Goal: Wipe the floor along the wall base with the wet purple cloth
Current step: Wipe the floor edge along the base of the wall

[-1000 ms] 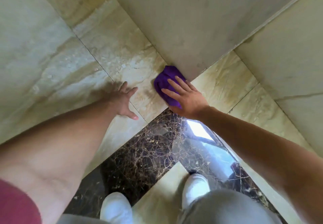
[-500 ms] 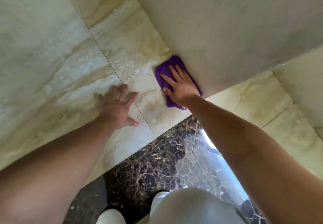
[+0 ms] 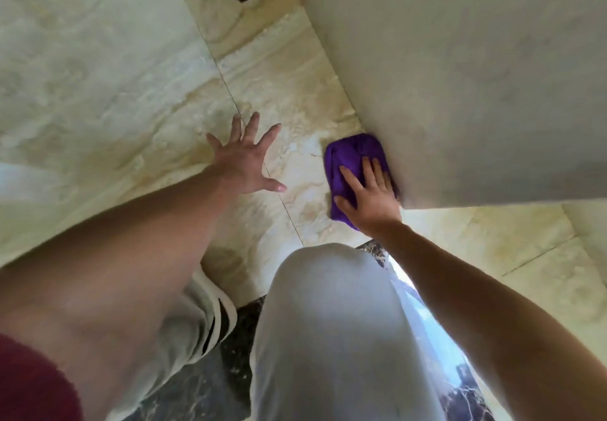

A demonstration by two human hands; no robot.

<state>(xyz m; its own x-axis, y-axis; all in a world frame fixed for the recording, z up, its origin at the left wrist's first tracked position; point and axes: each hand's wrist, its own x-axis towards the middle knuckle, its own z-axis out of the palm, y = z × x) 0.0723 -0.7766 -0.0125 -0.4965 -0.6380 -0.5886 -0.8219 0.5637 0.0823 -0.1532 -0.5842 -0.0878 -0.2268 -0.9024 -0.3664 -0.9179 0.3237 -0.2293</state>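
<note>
One crumpled purple cloth [image 3: 353, 164] lies on the cream marble-tile floor [image 3: 279, 92] against the pale wall base [image 3: 377, 131], pinned beneath the flat, extended fingers [image 3: 369, 174] of the right hand [image 3: 368, 202]. The left hand [image 3: 244, 162] rests nearby, fingers splayed open, holding nothing.

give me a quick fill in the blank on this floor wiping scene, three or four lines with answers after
1. The right hand presses flat on a crumpled cloth whose colour is ____.
2. The cloth's far edge touches the base of the pale ____.
3. The left hand lies with fingers spread across a thin grout line and holds ____.
4. The glossy beige marble floor tile gives way, beside the knee in grey trousers, to stone that is ____ with light veins.

Missing words: purple; wall; nothing; dark
</note>
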